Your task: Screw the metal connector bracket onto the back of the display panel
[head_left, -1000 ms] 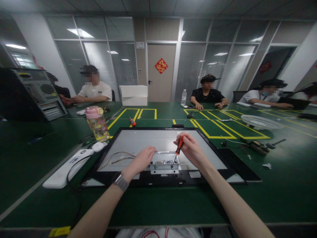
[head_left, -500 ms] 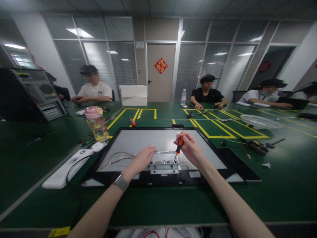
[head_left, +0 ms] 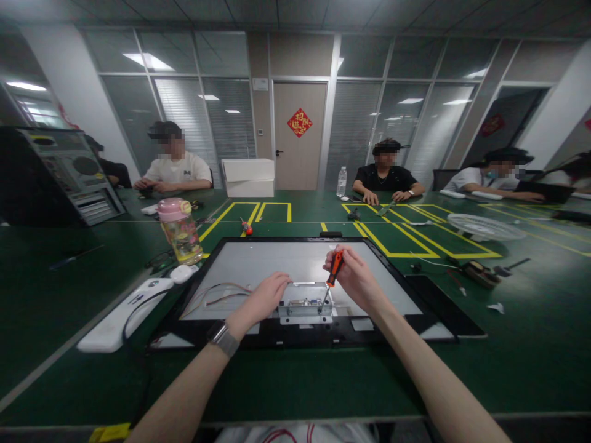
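My right hand (head_left: 353,271) is closed round the orange-and-black handle of a screwdriver (head_left: 336,269). The screwdriver leans, its tip down at the right end of a metal bracket (head_left: 295,312) with connectors along it. This bracket sits near the front edge of a display panel (head_left: 268,255), which lies flat with a black frame and a grey back. My left hand (head_left: 265,296) rests at the bracket's left end, fingers stretched out over the panel. Thin cables (head_left: 221,289) run across the panel left of that hand.
To the left are a white power strip (head_left: 124,314), a pink-lidded bottle (head_left: 179,231) and a computer case (head_left: 69,172). A black flat piece (head_left: 446,307) lies right of the panel. Beyond are a white box (head_left: 248,178), a water bottle (head_left: 341,181) and several seated people.
The screwdriver handle has turned slightly in my right hand, its tip staying at the same spot. My left hand stays put. Across the table, a person's hand has tilted up a small green board.
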The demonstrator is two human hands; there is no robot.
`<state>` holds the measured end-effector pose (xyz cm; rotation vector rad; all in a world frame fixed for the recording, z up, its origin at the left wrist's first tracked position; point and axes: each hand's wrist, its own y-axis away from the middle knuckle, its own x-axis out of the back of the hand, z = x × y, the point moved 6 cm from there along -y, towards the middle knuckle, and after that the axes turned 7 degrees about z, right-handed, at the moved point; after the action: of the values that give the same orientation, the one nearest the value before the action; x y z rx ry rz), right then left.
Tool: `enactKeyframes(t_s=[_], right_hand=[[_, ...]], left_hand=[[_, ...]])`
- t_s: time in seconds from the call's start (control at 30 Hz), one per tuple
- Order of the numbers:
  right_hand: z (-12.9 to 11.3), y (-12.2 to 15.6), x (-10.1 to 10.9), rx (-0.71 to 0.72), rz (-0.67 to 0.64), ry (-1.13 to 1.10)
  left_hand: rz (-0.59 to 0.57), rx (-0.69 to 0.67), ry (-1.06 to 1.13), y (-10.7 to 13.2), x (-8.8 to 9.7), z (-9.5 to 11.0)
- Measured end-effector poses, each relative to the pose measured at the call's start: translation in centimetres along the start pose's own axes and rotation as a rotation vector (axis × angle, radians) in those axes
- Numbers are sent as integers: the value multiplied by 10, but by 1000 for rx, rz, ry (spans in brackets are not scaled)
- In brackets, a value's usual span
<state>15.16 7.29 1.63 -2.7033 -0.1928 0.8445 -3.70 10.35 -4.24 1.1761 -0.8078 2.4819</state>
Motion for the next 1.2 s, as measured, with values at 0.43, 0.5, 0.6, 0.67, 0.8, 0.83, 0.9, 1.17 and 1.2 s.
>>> enactKeyframes(t_s=[0.43,0.5,0.6,0.67,0.8,0.83,0.9,1.17,1.2], right_hand=[[1,0,1,-19,30,33],[2,0,3,-29,31,36],[1,0,3,-26,28,34],[1,0,3,-28,27,39],[2,0,4,-36,48,44],[2,0,4,-38,54,43],[2,1,4,-40,65,44],[0,0,5,5,98,27],[0,0,7,11,101,15]], left_hand=[[9,-22,-8,-1,0,1],[13,-21,-3,-1,-1,0],[14,-26,7,0,-2,-3],[15,-25,9,0,-2,-3],[12,-15,6,0,-1,-1],[9,-13,6,0,0,0],[7,-14,8,1,1,2],[3,-22,-4,0,-2,-2],[3,-25,-6,0,-2,-2]])
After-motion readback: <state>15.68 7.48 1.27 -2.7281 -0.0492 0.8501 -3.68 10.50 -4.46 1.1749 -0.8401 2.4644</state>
